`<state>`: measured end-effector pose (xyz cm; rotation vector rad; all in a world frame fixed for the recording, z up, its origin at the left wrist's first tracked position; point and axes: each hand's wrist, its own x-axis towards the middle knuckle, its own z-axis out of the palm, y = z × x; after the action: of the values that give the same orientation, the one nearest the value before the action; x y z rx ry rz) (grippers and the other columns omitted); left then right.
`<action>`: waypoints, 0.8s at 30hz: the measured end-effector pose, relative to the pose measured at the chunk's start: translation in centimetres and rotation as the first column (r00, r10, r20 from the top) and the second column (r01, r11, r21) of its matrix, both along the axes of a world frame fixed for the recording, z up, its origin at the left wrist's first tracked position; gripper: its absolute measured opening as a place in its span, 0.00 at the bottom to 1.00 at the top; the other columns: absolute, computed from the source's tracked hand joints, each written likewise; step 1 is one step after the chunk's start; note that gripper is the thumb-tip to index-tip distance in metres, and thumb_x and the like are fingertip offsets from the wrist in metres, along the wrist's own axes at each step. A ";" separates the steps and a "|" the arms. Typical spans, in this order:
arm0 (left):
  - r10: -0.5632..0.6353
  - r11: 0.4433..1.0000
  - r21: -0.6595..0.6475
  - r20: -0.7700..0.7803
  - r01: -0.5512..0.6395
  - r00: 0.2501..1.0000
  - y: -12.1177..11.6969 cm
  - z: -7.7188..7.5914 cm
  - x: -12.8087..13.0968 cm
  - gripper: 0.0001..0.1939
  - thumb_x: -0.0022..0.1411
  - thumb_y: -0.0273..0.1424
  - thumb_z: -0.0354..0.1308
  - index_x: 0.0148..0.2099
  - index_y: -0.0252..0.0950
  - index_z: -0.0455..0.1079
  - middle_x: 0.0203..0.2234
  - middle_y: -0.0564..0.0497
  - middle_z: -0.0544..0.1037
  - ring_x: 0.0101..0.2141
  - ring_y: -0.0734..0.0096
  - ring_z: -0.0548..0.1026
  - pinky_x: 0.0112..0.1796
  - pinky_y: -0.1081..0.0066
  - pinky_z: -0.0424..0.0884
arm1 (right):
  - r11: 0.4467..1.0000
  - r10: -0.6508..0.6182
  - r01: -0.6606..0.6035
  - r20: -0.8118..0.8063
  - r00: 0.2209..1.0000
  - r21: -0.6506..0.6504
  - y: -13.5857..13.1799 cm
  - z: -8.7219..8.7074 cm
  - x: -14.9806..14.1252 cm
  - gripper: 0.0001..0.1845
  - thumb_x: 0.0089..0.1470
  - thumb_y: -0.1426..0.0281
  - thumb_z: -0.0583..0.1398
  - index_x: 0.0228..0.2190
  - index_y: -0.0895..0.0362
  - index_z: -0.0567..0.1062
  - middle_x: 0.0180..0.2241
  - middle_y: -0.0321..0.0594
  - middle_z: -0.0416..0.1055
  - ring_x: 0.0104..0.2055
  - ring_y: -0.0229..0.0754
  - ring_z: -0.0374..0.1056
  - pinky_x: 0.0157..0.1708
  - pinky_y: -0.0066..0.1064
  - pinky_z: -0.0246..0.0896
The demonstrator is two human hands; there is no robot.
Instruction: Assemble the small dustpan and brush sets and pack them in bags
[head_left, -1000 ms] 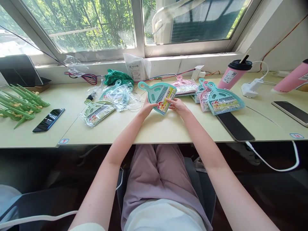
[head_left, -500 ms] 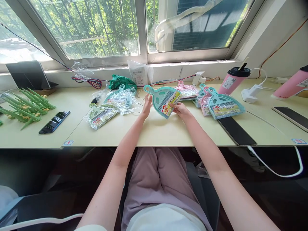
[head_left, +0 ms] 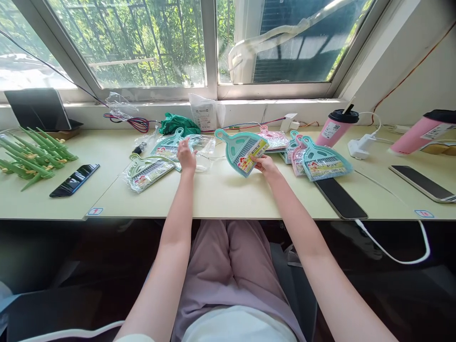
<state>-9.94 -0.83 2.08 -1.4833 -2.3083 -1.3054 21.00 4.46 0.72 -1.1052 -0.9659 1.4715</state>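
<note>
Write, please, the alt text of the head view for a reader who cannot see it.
The right hand holds a teal dustpan at a table by a window. The left hand, loosely open, is near wrapped dustpans; whether it touches them is unclear. Other dustpans, two phones and two pink cups are to the right.

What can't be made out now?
Head view:
Held teal plastic dustpan: far face, turned away.
Right hand: some fingertips, behind that dustpan.
Left hand: contact with bagged teal dustpan, overlapped.
Black rectangular phone: far end, behind another bagged teal dustpan.
Brown object, far right: cut off by frame edge.
</note>
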 end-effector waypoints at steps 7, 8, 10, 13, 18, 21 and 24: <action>-0.136 0.983 0.098 -0.180 0.155 0.974 0.0 -0.3 0.6 0.25 0.68 0.23 0.59 0.65 0.45 0.72 0.76 0.43 0.58 0.78 0.48 0.47 0.72 0.35 0.45 | 0.995 -0.098 0.098 0.029 0.995 0.012 -0.1 0.5 0.4 0.15 0.44 0.87 0.74 0.28 0.61 0.78 0.29 0.36 0.81 0.30 0.38 0.77 0.41 0.36 0.82; -0.112 0.986 0.101 -0.199 0.134 0.973 -0.2 -0.1 0.7 0.26 0.68 0.26 0.60 0.66 0.45 0.71 0.77 0.43 0.55 0.79 0.48 0.43 0.72 0.33 0.42 | 0.995 -0.098 0.098 0.040 0.994 -0.001 -0.1 0.5 0.4 0.14 0.45 0.87 0.74 0.28 0.61 0.78 0.29 0.36 0.81 0.30 0.38 0.77 0.40 0.36 0.82; -0.100 0.991 0.064 -0.217 0.116 0.971 -0.5 0.2 1.3 0.26 0.70 0.32 0.61 0.68 0.44 0.69 0.76 0.41 0.57 0.78 0.46 0.46 0.72 0.34 0.43 | 0.994 -0.107 0.108 0.065 0.992 -0.010 0.0 0.3 0.3 0.15 0.44 0.87 0.74 0.28 0.61 0.78 0.29 0.37 0.80 0.31 0.39 0.77 0.41 0.36 0.82; -0.111 0.990 -0.108 -0.228 0.088 0.967 -0.4 0.4 3.4 0.22 0.72 0.41 0.58 0.63 0.38 0.73 0.64 0.35 0.73 0.69 0.41 0.64 0.68 0.41 0.56 | 0.991 -0.134 0.135 0.090 0.987 -0.003 0.0 0.1 0.1 0.17 0.41 0.87 0.75 0.28 0.60 0.77 0.31 0.38 0.81 0.34 0.41 0.78 0.42 0.37 0.82; -0.190 0.912 -0.409 -0.383 0.018 0.904 -0.3 -0.3 7.0 0.25 0.65 0.35 0.63 0.61 0.30 0.72 0.53 0.31 0.79 0.58 0.38 0.72 0.60 0.48 0.63 | 0.985 -0.168 0.170 0.091 0.982 -0.015 0.0 0.2 -0.1 0.15 0.46 0.86 0.73 0.28 0.60 0.77 0.34 0.39 0.82 0.36 0.41 0.79 0.41 0.36 0.83; -0.198 0.896 -0.444 -0.444 -0.023 0.874 -0.4 -0.2 7.1 0.19 0.68 0.23 0.52 0.57 0.28 0.76 0.53 0.29 0.79 0.58 0.41 0.72 0.57 0.50 0.64 | 0.988 -0.154 0.156 0.130 0.979 -0.006 -0.3 0.4 -0.4 0.16 0.43 0.84 0.76 0.28 0.59 0.78 0.33 0.39 0.83 0.37 0.43 0.81 0.41 0.36 0.83; -0.168 0.904 -0.425 -0.465 -0.053 0.869 -0.5 0.4 6.1 0.21 0.68 0.18 0.45 0.48 0.30 0.80 0.49 0.31 0.80 0.57 0.44 0.73 0.57 0.51 0.64 | 0.996 -0.094 0.092 0.155 0.984 0.020 -0.8 0.4 -1.0 0.19 0.39 0.80 0.79 0.29 0.59 0.78 0.33 0.40 0.84 0.38 0.46 0.82 0.42 0.38 0.84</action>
<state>-3.80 -1.37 2.50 -1.7587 -2.2765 -0.3414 19.95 3.67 1.16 -1.2532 -1.0162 1.3171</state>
